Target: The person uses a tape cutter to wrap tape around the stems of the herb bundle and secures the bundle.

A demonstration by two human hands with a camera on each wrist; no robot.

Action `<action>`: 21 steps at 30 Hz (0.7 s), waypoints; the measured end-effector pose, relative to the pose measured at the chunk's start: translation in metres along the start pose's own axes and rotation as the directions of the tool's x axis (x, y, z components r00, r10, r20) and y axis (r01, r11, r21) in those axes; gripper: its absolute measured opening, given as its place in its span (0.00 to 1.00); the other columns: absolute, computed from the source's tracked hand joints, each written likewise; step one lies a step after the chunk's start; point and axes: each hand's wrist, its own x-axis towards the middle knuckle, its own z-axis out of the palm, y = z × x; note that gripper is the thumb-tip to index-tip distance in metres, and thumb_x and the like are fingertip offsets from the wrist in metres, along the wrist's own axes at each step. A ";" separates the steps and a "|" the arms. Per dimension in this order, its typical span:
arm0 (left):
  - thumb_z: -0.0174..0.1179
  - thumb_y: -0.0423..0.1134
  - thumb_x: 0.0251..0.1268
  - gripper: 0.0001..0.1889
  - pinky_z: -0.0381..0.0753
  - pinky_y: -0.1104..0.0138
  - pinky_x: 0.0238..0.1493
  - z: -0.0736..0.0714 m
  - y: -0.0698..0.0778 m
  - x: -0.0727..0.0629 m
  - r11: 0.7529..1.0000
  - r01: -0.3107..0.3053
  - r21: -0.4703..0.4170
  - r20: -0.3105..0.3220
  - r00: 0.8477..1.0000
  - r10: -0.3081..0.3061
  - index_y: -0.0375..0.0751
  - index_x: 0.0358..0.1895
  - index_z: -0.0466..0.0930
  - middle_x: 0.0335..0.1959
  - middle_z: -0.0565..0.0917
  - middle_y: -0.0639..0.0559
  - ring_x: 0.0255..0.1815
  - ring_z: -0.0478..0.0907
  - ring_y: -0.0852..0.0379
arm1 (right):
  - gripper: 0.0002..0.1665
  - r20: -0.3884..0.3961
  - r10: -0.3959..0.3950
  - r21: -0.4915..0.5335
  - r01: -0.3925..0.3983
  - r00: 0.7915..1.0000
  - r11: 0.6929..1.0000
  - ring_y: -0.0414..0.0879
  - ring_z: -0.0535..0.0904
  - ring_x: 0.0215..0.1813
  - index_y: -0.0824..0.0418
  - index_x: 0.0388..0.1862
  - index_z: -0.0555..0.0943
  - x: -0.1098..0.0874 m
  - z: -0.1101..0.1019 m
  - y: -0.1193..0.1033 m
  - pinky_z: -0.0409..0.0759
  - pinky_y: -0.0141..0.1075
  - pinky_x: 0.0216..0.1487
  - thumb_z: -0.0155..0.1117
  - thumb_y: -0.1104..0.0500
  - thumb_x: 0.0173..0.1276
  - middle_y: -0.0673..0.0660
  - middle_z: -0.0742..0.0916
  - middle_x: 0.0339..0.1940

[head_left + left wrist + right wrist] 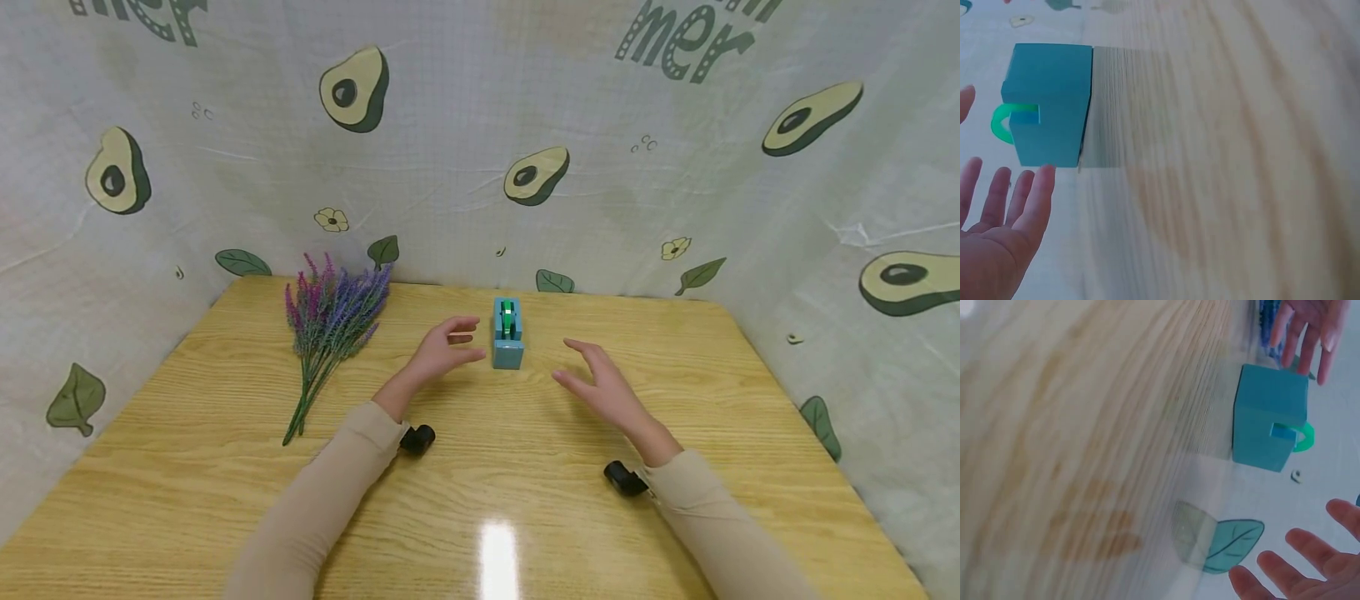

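Note:
A blue tape dispenser (507,353) with a roll of green tape (507,318) stands on the wooden table (465,467). Just left of it is my left hand (444,347), fingers extended and apart from the dispenser. My right hand (602,385) hovers to the right and a bit nearer, its thumb and fingers spread and holding nothing. In the left wrist view the dispenser (1050,106) is beyond the left fingertips. The right wrist view has the dispenser (1269,419) between the left hand (1310,328) and the right hand (1310,565).
A bunch of purple and pink artificial lavender (330,317) lies at the back left, stems toward the front. A white cloth (450,167) printed with avocados hangs behind and beside the table. Black wrist cameras (417,440) sit under both sleeves.

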 end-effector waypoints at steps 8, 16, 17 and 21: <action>0.67 0.35 0.57 0.29 0.75 0.59 0.53 0.009 0.002 0.007 0.998 0.058 -0.036 0.024 0.998 -0.057 0.42 0.64 0.69 0.60 0.71 0.45 0.60 0.69 0.48 | 0.38 0.010 0.009 0.032 -0.009 1.000 0.999 0.60 0.58 0.68 0.62 0.69 0.62 0.009 0.006 -0.005 0.61 0.57 0.62 0.57 0.43 0.68 0.64 0.66 0.67; 0.67 0.37 0.56 0.28 0.76 0.59 0.51 0.015 0.004 0.016 0.992 0.085 -0.096 0.074 0.994 -0.078 0.43 0.62 0.70 0.60 0.71 0.46 0.60 0.69 0.48 | 0.34 0.030 0.019 0.142 -0.024 0.999 0.990 0.64 0.59 0.66 0.65 0.67 0.64 0.023 0.012 -0.007 0.63 0.58 0.61 0.57 0.48 0.70 0.66 0.67 0.66; 0.67 0.36 0.57 0.28 0.77 0.59 0.51 0.016 0.004 0.017 0.990 0.090 -0.106 0.080 0.994 -0.081 0.43 0.62 0.70 0.60 0.71 0.46 0.59 0.69 0.47 | 0.34 0.032 0.021 0.155 -0.026 0.999 0.988 0.64 0.59 0.66 0.66 0.67 0.64 0.024 0.013 -0.008 0.63 0.58 0.61 0.57 0.49 0.70 0.66 0.67 0.66; 0.65 0.35 0.58 0.26 0.77 0.61 0.50 0.020 0.004 0.020 0.983 0.114 -0.143 0.080 0.991 -0.104 0.43 0.61 0.71 0.60 0.71 0.46 0.57 0.72 0.48 | 0.34 0.035 0.042 0.192 -0.048 0.998 0.980 0.63 0.62 0.65 0.66 0.66 0.66 0.031 0.017 -0.012 0.64 0.55 0.61 0.58 0.48 0.69 0.65 0.68 0.65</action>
